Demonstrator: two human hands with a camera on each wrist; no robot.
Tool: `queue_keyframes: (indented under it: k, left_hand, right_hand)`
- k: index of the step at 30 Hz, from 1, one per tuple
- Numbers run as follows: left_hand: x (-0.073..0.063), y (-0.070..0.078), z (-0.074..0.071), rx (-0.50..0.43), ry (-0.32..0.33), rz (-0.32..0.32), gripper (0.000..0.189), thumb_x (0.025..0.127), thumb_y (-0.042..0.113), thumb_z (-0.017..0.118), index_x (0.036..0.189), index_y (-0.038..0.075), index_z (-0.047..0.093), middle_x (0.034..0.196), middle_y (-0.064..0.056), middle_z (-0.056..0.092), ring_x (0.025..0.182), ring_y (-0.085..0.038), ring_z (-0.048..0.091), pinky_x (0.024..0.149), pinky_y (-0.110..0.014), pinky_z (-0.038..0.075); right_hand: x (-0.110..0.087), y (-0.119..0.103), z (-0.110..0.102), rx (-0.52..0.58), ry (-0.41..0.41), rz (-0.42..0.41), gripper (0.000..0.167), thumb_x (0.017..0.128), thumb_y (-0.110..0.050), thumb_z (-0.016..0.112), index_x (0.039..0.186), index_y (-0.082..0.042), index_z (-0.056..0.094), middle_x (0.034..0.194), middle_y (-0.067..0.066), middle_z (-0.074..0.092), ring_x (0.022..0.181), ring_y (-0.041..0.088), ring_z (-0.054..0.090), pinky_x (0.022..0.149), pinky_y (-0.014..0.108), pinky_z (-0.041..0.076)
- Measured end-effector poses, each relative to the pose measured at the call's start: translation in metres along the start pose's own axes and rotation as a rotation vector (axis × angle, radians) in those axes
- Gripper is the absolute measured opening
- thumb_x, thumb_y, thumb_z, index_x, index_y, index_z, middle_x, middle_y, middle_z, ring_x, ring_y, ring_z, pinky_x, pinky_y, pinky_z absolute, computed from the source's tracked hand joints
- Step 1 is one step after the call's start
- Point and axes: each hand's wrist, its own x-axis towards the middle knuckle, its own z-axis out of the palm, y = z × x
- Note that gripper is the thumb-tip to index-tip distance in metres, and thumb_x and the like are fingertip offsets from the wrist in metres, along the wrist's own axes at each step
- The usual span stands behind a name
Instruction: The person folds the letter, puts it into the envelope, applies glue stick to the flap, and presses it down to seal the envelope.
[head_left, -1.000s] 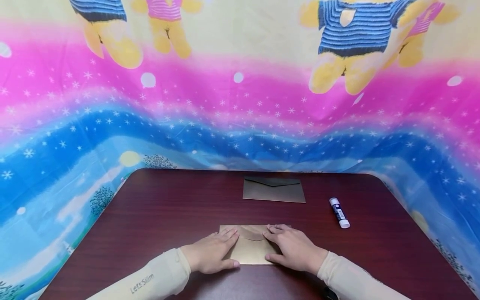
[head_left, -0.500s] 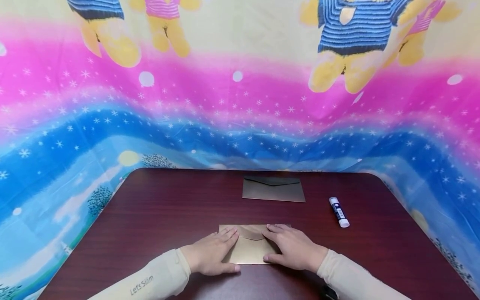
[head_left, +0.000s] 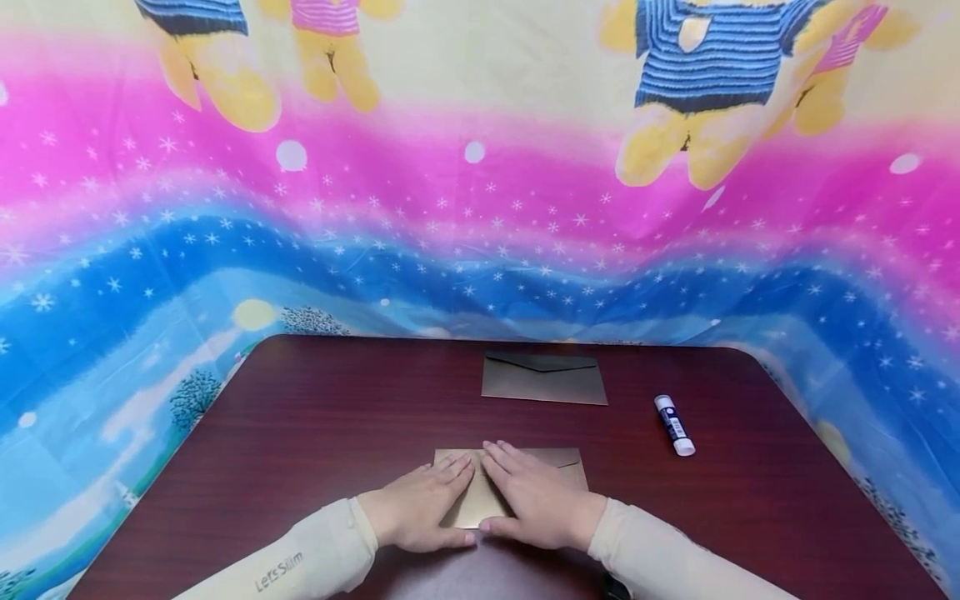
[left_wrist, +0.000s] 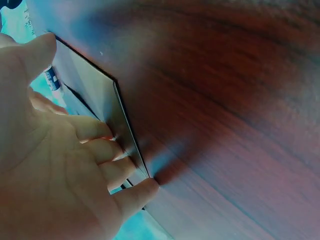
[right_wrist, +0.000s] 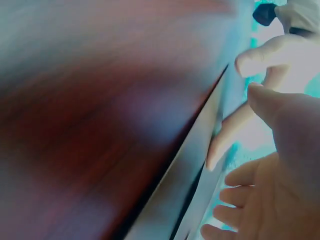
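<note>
A gold-brown envelope (head_left: 472, 508) lies flat on the dark red table, its flap folded toward me. My left hand (head_left: 420, 506) rests on its left part, fingers straight, the thumb at the near edge. Over the middle of the envelope, my right hand (head_left: 542, 502) lies with extended fingers, its fingertips close to those of the left. Both hands cover much of the flap; only its right end shows. In the left wrist view the palm (left_wrist: 55, 160) faces the camera beside the envelope (left_wrist: 85, 70). The right wrist view has the right hand (right_wrist: 280, 185) alongside the envelope edge (right_wrist: 180, 175).
A second, darker brown envelope (head_left: 543, 383) lies near the far edge of the table (head_left: 337, 417), its flap folded over. To the right is a capped glue stick (head_left: 675, 425). A printed cloth (head_left: 480, 208) hangs behind the table and around its sides.
My right hand has slid left across the envelope, from its right part to the middle, uncovering the right end. My left hand has stayed nearly in place.
</note>
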Motion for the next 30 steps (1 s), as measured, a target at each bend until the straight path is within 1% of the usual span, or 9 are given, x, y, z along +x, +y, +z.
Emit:
queue_keyframes:
  k: [2, 5, 9, 12, 18, 22, 30]
  left_hand:
    - [0.000, -0.001, 0.000, 0.000, 0.003, 0.007, 0.091, 0.094, 0.064, 0.056, 0.155, 0.001, 0.035, 0.165, -0.016, 0.032, 0.154, -0.028, 0.031, 0.120, -0.049, 0.036]
    - [-0.001, -0.001, 0.000, 0.001, 0.006, 0.013, 0.090, 0.094, 0.064, 0.056, 0.155, 0.000, 0.035, 0.165, -0.016, 0.032, 0.154, -0.029, 0.031, 0.120, -0.050, 0.036]
    - [0.000, -0.002, -0.001, 0.031, 0.018, 0.015, 0.089, 0.094, 0.063, 0.056, 0.155, 0.001, 0.037, 0.164, -0.015, 0.033, 0.154, -0.029, 0.031, 0.120, -0.049, 0.037]
    - [0.001, -0.002, 0.000, 0.060, 0.039, 0.013, 0.087, 0.095, 0.062, 0.055, 0.154, 0.001, 0.039, 0.163, -0.015, 0.036, 0.153, -0.028, 0.033, 0.118, -0.048, 0.039]
    - [0.001, 0.001, 0.003, 0.125, 0.067, 0.012, 0.082, 0.097, 0.059, 0.055, 0.152, 0.000, 0.042, 0.160, -0.016, 0.041, 0.150, -0.028, 0.039, 0.115, -0.047, 0.043]
    - [0.001, 0.002, 0.002, 0.134, 0.067, 0.007, 0.080, 0.097, 0.058, 0.055, 0.152, 0.001, 0.042, 0.160, -0.015, 0.041, 0.149, -0.028, 0.039, 0.115, -0.046, 0.044]
    - [0.001, 0.004, 0.002, 0.133, 0.036, -0.025, 0.081, 0.097, 0.060, 0.053, 0.154, 0.004, 0.039, 0.163, -0.012, 0.038, 0.151, -0.027, 0.038, 0.115, -0.049, 0.042]
  right_hand:
    - [0.003, -0.006, 0.002, -0.025, -0.032, 0.003, 0.090, 0.097, -0.067, 0.048, 0.156, -0.001, 0.033, 0.164, 0.017, 0.033, 0.153, 0.032, 0.031, 0.123, 0.046, 0.032]
    - [0.004, -0.011, 0.005, -0.085, -0.054, 0.020, 0.093, 0.095, -0.073, 0.043, 0.155, -0.001, 0.035, 0.163, 0.014, 0.036, 0.153, 0.028, 0.033, 0.122, 0.044, 0.034]
    - [0.005, -0.014, 0.006, -0.148, -0.030, 0.017, 0.093, 0.095, -0.074, 0.042, 0.153, 0.000, 0.040, 0.160, 0.014, 0.041, 0.150, 0.027, 0.039, 0.120, 0.042, 0.037]
    - [0.006, -0.014, 0.004, -0.146, -0.022, 0.015, 0.092, 0.095, -0.072, 0.044, 0.151, 0.000, 0.042, 0.158, 0.015, 0.044, 0.149, 0.027, 0.041, 0.118, 0.042, 0.040]
    - [0.007, -0.009, 0.003, -0.117, -0.047, 0.041, 0.087, 0.095, -0.070, 0.048, 0.153, -0.005, 0.043, 0.160, 0.011, 0.043, 0.148, 0.023, 0.042, 0.112, 0.042, 0.046]
    - [0.008, -0.007, 0.003, -0.107, -0.041, 0.045, 0.082, 0.095, -0.065, 0.053, 0.152, -0.006, 0.044, 0.159, 0.009, 0.045, 0.147, 0.022, 0.044, 0.109, 0.041, 0.049]
    - [0.005, -0.004, 0.002, -0.088, -0.030, 0.041, 0.075, 0.096, -0.058, 0.058, 0.151, -0.008, 0.047, 0.158, 0.008, 0.045, 0.146, 0.022, 0.045, 0.111, 0.043, 0.048]
